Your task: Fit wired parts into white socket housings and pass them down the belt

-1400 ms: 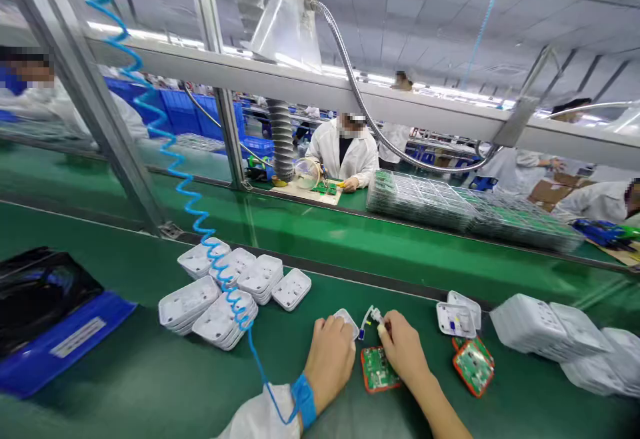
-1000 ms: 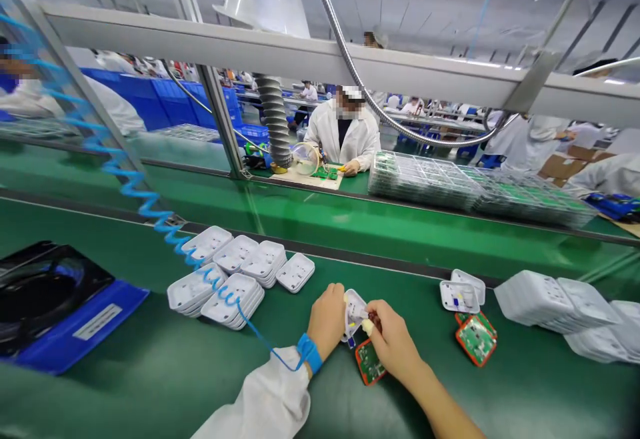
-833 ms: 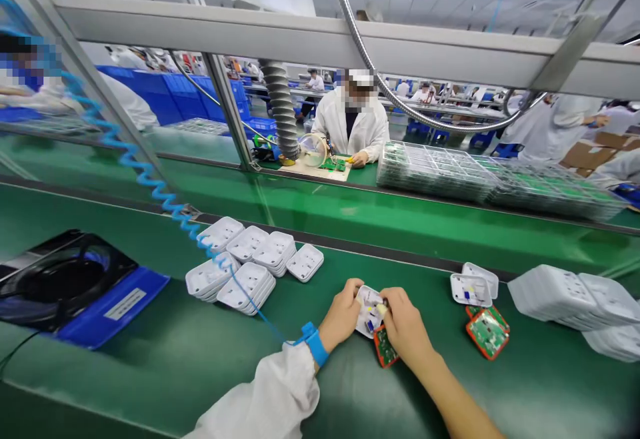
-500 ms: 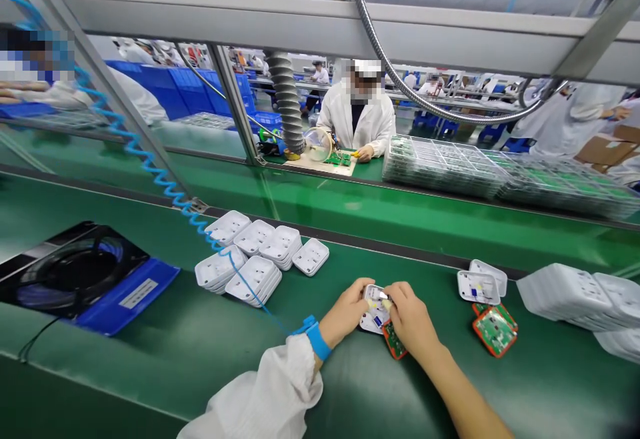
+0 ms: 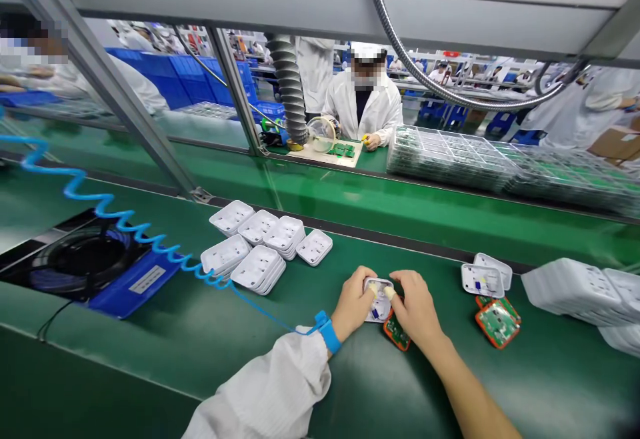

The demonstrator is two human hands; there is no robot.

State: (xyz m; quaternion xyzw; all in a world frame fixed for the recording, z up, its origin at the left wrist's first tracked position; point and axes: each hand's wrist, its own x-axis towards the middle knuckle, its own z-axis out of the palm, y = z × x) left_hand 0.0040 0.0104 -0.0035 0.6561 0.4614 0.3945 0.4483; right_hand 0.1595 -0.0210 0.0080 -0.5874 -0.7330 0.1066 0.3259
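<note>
Between my hands lies a small white plastic housing (image 5: 379, 300), open side up, with a small dark blue part inside. My left hand (image 5: 354, 304) grips its left edge, thumb pressed on the inside. My right hand (image 5: 416, 309) holds the right side, its thumb also reaching in over the rim. Pale yellow covers sit on both thumbs. A green circuit board (image 5: 399, 333) with an orange-red edge rests beside the housing, partly under my right hand. Around my left wrist is a blue strap (image 5: 327, 332) joined to a coiled cord.
Stacked white housings (image 5: 257, 269) stand to the left, more white housings (image 5: 570, 289) at the far right. Nearer on the right are two housings (image 5: 483, 281) and orange-edged boards (image 5: 499, 322). A black fan (image 5: 95, 255) lies left. Across the bench sits a co-worker (image 5: 363, 105).
My right thumb has moved down onto the inside of the housing; a small light piece at my right fingers no longer shows. The blue cord has swung lower, and the view has tilted slightly.
</note>
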